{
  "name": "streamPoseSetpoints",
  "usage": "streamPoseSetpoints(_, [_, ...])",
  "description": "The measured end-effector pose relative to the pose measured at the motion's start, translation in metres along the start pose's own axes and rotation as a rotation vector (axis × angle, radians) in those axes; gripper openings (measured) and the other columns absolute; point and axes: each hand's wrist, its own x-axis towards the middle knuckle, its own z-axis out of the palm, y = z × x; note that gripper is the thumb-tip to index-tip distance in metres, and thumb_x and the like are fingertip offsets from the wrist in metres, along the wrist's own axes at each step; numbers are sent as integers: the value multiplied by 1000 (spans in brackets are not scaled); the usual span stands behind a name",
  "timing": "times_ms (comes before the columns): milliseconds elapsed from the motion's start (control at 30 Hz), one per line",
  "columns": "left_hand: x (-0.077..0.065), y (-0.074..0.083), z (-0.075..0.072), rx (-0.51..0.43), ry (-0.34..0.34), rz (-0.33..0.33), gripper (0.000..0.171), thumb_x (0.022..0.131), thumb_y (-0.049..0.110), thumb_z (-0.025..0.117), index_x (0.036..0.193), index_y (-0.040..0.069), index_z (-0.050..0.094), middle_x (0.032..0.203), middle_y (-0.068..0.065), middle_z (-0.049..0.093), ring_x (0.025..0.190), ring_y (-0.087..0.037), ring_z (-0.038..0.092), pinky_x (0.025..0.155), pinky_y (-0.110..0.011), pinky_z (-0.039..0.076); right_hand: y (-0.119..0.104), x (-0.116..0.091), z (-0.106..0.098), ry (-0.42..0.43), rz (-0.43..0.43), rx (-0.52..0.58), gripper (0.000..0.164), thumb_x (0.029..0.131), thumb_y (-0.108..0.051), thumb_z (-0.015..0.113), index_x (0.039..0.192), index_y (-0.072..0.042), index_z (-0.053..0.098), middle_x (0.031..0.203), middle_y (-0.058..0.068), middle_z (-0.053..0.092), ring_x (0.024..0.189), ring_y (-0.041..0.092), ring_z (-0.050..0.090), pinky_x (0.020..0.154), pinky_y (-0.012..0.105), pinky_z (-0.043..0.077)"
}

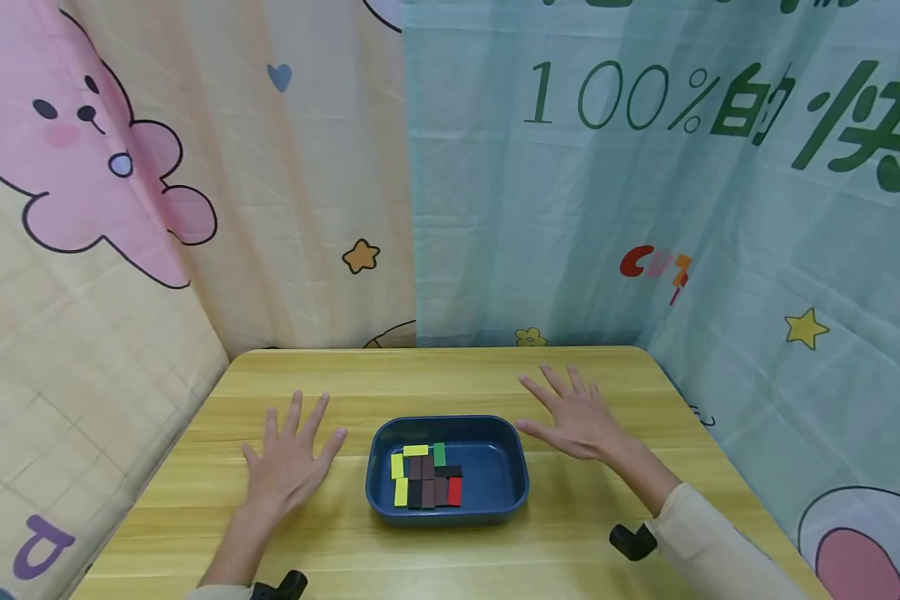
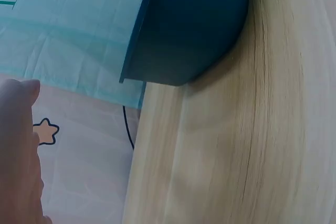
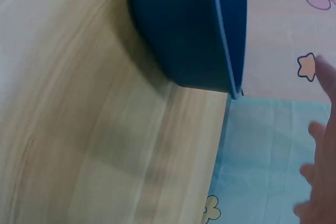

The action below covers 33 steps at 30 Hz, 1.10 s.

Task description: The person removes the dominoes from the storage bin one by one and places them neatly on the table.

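Observation:
A dark blue tray [image 1: 495, 510] sits mid-table between my two hands. Small flat rectangular blocks lie in its left part: yellow ones [image 1: 397, 466], a green one [image 1: 439, 454], a red one [image 1: 454, 492], and several dark brown and black ones [image 1: 428, 493]. My left hand [image 1: 285, 462] is left of the tray with its fingers spread, holding nothing. On the other side, my right hand [image 1: 577, 421] has its fingers spread too, the thumb near the tray's right rim. In the wrist views, only the tray's outer wall [image 2: 173, 51] shows and the blocks are hidden.
The wooden table [image 1: 330, 550] has rounded far corners. Behind it hang printed curtains, cream [image 1: 307, 183] on the left and teal [image 1: 495, 208] on the right. Black wrist camera mounts [image 1: 633, 542] stick out from both cuffs.

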Motion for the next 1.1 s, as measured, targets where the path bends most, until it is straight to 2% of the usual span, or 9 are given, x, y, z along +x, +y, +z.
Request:
streamPoseSetpoints(200, [-6,13,5,-166,-29,13,75,107,57,36,166,15,21,169,-25,7,148,-60,8,100,-86,12,-12,13,-6,-145,-122,230,79,99,-62,53,164,-23,31,169,16,21,153,48,12,112,74,17])
streamPoseSetpoints(367, [-14,28,15,-445,-44,24,75,109,49,41,166,8,16,169,-25,7,151,-52,9,112,-74,13,-22,25,-6,-204,-203,299,77,101,-59,53,164,-20,32,168,13,25,153,38,21,115,68,21])
streamPoseSetpoints(467, [-21,37,21,-676,-99,-35,77,108,46,47,166,9,12,170,-23,6,153,-47,5,114,-72,8,-30,31,-8,-233,-232,317,75,101,-58,53,163,-20,35,166,10,32,152,34,26,116,63,22])
streamPoseSetpoints(600, [-32,46,30,-966,-182,-186,80,107,41,52,167,14,7,171,-19,3,154,-45,0,113,-74,4,-42,40,-8,-282,-256,379,74,101,-58,53,161,-17,39,161,8,41,147,32,37,115,59,30])
streamPoseSetpoints(700, [-36,49,39,-1146,-200,-253,78,108,28,52,167,9,4,171,-20,3,154,-45,0,115,-70,4,-48,48,-4,-339,-266,438,74,101,-58,52,159,-12,42,157,9,46,142,33,44,111,55,38])
streamPoseSetpoints(833, [-38,54,51,-1344,-180,-281,73,106,9,46,164,-1,3,170,-23,4,154,-44,1,120,-59,6,-54,57,2,-406,-273,487,70,103,-55,52,156,-10,46,151,8,52,136,30,51,107,47,44])
streamPoseSetpoints(967, [-38,59,60,-1443,-164,-335,73,100,-2,45,163,-4,8,169,-25,6,155,-41,6,121,-54,10,-58,65,5,-448,-277,501,64,104,-52,51,153,-12,50,146,9,57,132,27,55,107,47,44])
streamPoseSetpoints(1100, [-38,61,65,-1448,-149,-378,73,95,-8,43,163,-3,15,168,-27,11,154,-41,14,120,-53,15,-62,71,9,-476,-268,492,61,105,-50,50,150,-10,54,143,9,60,130,27,56,107,47,43])
